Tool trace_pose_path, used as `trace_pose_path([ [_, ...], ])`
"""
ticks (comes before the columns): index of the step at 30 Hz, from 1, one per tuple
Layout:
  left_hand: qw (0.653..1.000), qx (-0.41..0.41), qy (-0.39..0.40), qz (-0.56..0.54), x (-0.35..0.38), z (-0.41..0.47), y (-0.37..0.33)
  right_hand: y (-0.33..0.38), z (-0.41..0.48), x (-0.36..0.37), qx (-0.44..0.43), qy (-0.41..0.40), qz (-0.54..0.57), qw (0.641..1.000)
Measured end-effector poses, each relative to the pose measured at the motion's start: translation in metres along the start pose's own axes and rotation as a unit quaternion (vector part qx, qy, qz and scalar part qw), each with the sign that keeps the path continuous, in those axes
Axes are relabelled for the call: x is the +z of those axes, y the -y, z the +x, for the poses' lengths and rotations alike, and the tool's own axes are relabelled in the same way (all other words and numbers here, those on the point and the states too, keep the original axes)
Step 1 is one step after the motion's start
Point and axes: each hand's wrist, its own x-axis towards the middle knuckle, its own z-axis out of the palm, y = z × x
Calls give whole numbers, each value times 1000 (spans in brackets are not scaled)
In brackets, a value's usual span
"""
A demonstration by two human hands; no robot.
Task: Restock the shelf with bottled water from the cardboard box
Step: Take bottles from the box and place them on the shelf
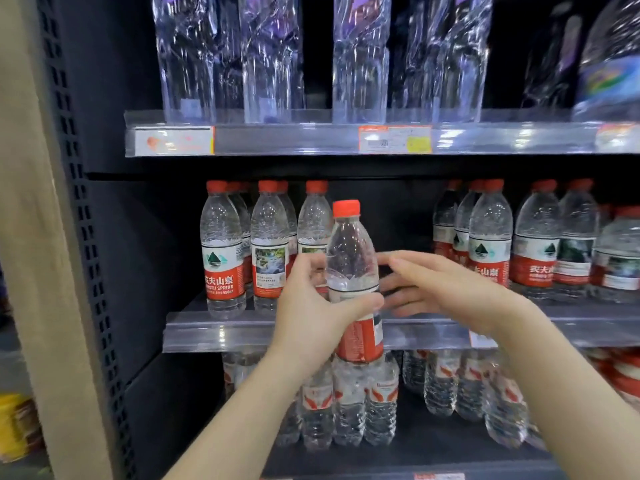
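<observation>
A dark shop fixture fills the view, with a beige post down its left edge and three tiers of water. Tall clear bottles stand on the top tier above a price tag, and ribbed bottles crowd the bottom one. The middle shelf carries red-capped bottles in a left group and a right group, with a dark gap between them.

The held bottle is upright in front of that gap, its base below the shelf's front rail, so it is not yet on the shelf. The left hand grasps it around the middle, thumb across the top of the label and fingers wrapped behind. The right hand is released, fingers straight and spread just beside the bottle's right flank; whether the fingertips touch the plastic cannot be told. The cardboard box is out of view.

The bottle looks full, so it should feel moderately heavy for one hand. Its thin clear wall would probably dent under a hard squeeze, and the smooth upper part may be slippery. The labelled waist, where the left hand sits, seems the surest hold, with the right hand free to steady the shoulder or neck while the base is lifted over the rail and set into the gap
</observation>
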Motion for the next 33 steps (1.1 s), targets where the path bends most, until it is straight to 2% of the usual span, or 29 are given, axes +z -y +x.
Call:
trace_pose_path([
  [2,1000,14,-1,-14,14,18,-6,-8,-11,-3,-20,25,15,999],
  [3,1000,18,2,-21,21,27,-9,-11,-11,-3,-38,11,9,999],
  [8,998,29,18,-47,57,68,-15,-17,11,-4,-133,-157,-45,978],
  [10,998,22,14,-50,68,79,-13,-21,22,-9,-122,-211,-34,969],
  [14,999,13,-7,-32,82,97,-3,-30,44,-20,-95,-259,-19,961],
  [21,995,-14,-14,100,96,109,23,-65,88,-23,-41,-275,-4,961],
  [27,990,-40,-115,76,112,111,27,-81,115,-25,-50,-282,-31,958],
  [31,987,-35,-135,74,118,118,36,-86,126,-31,-50,-271,-55,960],
  [33,987,-39,-140,71,120,123,40,-84,134,-36,-24,-269,-86,959],
])
